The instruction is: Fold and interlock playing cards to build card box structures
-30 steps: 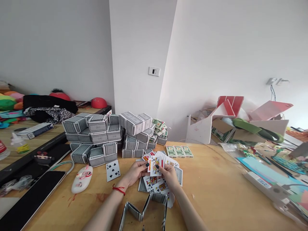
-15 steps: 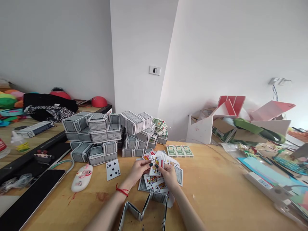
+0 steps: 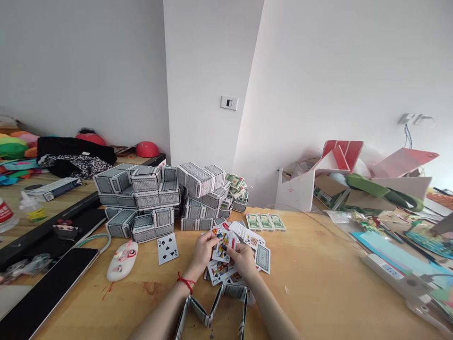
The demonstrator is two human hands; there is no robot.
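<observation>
My left hand (image 3: pixel 203 253) and my right hand (image 3: pixel 244 260) both pinch a face-up playing card (image 3: pixel 221 252), a picture card, tilted between them. Whether more cards lie behind it I cannot tell. Beneath the hands spreads a loose pile of cards, with a jack (image 3: pixel 217 271) face up and a card showing its grey patterned back (image 3: pixel 262 258) at the right. Off to the left, a five of spades (image 3: pixel 167 249) lies face up alone. Nearest to me, a zigzag frame of folded cards (image 3: pixel 245 307) stands on the table between my forearms.
Stacked boxes made of cards (image 3: pixel 148 189) rise behind the hands. Three green card packs (image 3: pixel 265 222) lie to their right. A white mouse (image 3: pixel 122 261) and a black tablet-like device (image 3: pixel 53 293) are at the left. A power strip (image 3: pixel 391 274) and craft clutter occupy the right.
Both hands have shifted slightly left with the card, which now shows more of its picture face. The head view has moved slightly.
</observation>
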